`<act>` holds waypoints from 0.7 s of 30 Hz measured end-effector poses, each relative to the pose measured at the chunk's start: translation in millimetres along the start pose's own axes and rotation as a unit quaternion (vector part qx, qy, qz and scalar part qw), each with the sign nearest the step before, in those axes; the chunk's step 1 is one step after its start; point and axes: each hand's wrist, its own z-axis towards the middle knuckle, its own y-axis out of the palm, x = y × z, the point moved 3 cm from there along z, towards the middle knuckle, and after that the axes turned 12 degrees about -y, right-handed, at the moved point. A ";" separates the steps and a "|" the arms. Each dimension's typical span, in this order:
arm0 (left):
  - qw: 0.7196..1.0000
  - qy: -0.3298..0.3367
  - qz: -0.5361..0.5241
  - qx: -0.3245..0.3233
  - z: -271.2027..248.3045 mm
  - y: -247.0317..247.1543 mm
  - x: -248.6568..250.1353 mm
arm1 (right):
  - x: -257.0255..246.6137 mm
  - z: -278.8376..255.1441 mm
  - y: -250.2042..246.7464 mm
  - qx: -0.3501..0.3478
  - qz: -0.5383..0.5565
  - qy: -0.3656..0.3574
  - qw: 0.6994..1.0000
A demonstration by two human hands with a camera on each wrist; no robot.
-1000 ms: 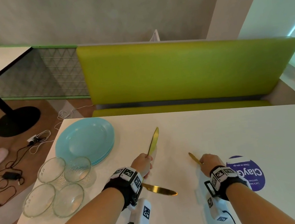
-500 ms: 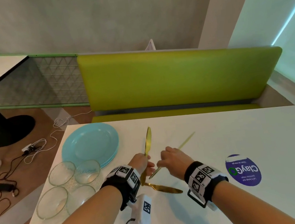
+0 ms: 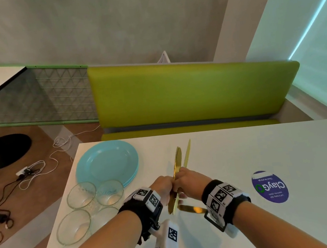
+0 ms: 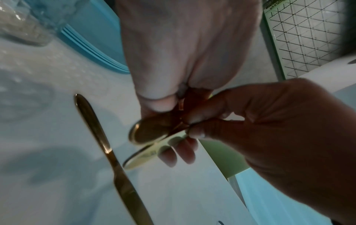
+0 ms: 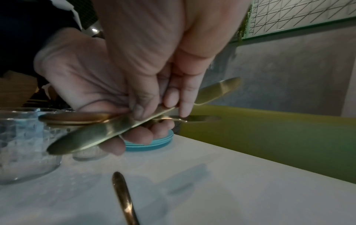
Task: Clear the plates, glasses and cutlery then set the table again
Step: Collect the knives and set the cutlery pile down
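My left hand (image 3: 164,185) grips a gold knife (image 3: 177,160) that stands with its blade pointing away from me. My right hand (image 3: 188,180) pinches a second, slimmer gold utensil (image 3: 187,153) and holds it against that knife, so the two hands touch. In the right wrist view, the right hand's fingers (image 5: 173,97) press the flat gold utensil (image 5: 100,134) onto the left hand (image 5: 80,79). The left wrist view shows both handle ends (image 4: 152,134) between the hands. Another gold knife (image 3: 191,209) lies on the white table (image 3: 244,155) below the hands.
A stack of turquoise plates (image 3: 106,163) sits at the table's far left corner. Several clear glass bowls (image 3: 80,195) stand in front of it near the left edge. A purple sticker (image 3: 270,187) is at the right. A green bench (image 3: 191,91) runs behind the table.
My right hand has lifted the slim gold utensil off the table and carried it left to the knife in my left hand. The left hand has stayed about where it was.
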 end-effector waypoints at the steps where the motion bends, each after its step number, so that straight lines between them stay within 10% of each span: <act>1: 1.000 0.001 -0.008 -0.002 -0.7 -1.6 -0.1 | -1.6 1.3 -1.9 0.007 0.001 0.008 1.000; 21: 0.999 0.045 -0.001 0.028 -0.6 -37.3 7.4 | -5.7 19.3 -6.8 0.230 0.206 0.141 0.941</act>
